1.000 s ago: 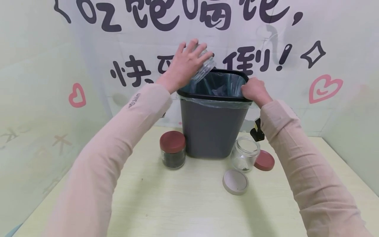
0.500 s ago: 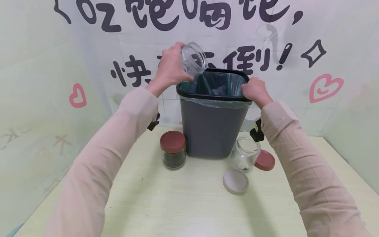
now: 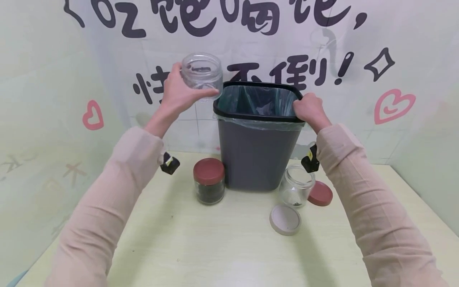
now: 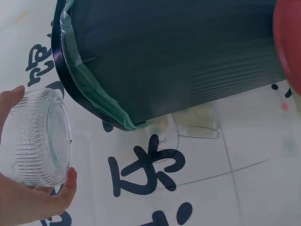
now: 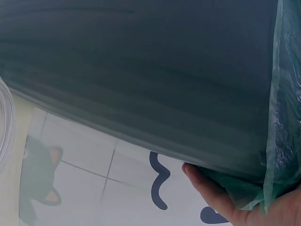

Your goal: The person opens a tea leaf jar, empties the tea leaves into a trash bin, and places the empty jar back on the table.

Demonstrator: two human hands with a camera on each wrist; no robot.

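My left hand (image 3: 179,91) grips a clear glass jar (image 3: 202,73) in the air, just left of the trash can's rim. The jar is nearly upright, its mouth up, and looks empty; ribbed glass shows in the left wrist view on the same jar (image 4: 37,136). A dark grey trash can (image 3: 256,155) with a black rim and a greenish plastic liner (image 3: 247,97) stands on the table. My right hand (image 3: 310,108) holds the can's right rim, fingers curled over it. In the right wrist view, the thumb lies against the can beside the liner (image 5: 282,108).
Left of the can stands a jar with a red lid (image 3: 209,171) and dark contents. On the right are an open glass jar (image 3: 297,187) with a little residue, a red lid (image 3: 320,194) and a pale lid (image 3: 285,220). A printed wall sheet (image 3: 358,135) hangs behind.
My left hand has moved left, away from above the can, and turned the jar from tipped over the opening to nearly upright. My right hand stays on the rim.
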